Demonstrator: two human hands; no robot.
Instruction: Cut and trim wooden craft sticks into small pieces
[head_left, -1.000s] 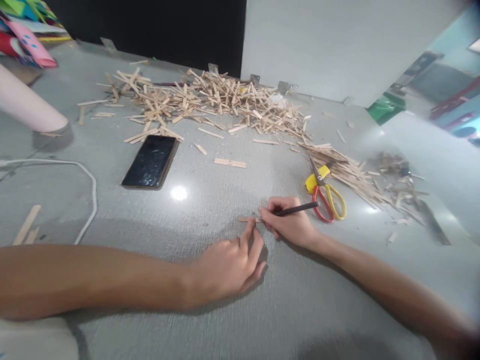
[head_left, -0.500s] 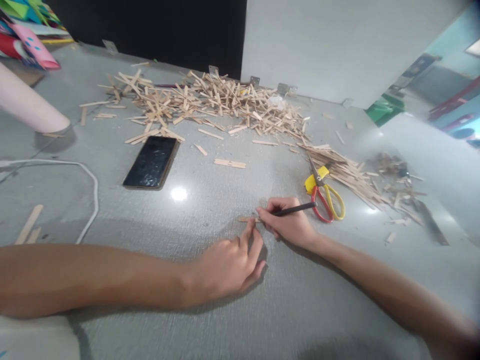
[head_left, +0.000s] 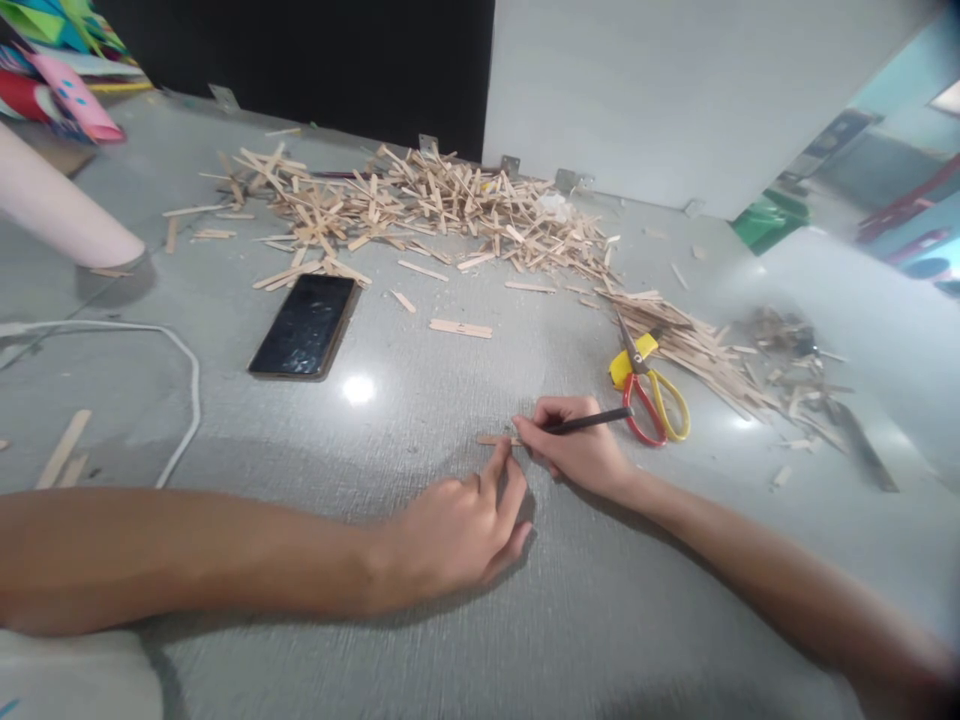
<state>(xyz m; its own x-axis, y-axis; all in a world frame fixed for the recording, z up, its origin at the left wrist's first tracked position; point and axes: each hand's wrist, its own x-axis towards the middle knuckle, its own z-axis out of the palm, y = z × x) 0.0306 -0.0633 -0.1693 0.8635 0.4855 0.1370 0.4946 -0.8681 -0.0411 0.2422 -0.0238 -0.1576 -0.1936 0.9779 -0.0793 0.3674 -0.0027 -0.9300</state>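
The right hand [head_left: 581, 450] is closed in a writing grip around a dark pencil [head_left: 589, 422], thumb and forefinger pinched near its tip, and the tip meets a small wooden stick [head_left: 491, 439] lying flat on the grey table [head_left: 450, 650]. The left hand [head_left: 457, 530] rests on the table with its fingers loosely curled, and one extended fingertip presses down on the near side of the same stick, pinning it; it grasps nothing. The stick lies between the two hands, near the middle of the table, its left end showing and its right end hidden under the fingers. Both forearms lie low over the surface, the left one coming in from the left edge, the right one slanting in from the lower right corner. The pencil's free end points right, toward a pair of scissors [head_left: 649, 395] with red and yellow handles just beyond the right hand. Behind them a long heap of wooden sticks [head_left: 420, 205] spreads across the far side of the table. A dark phone [head_left: 304, 325] lies face up to the left of centre, a white cable [head_left: 176, 370] curves further left, and a single stick [head_left: 460, 327] lies apart between the phone and the scissors.
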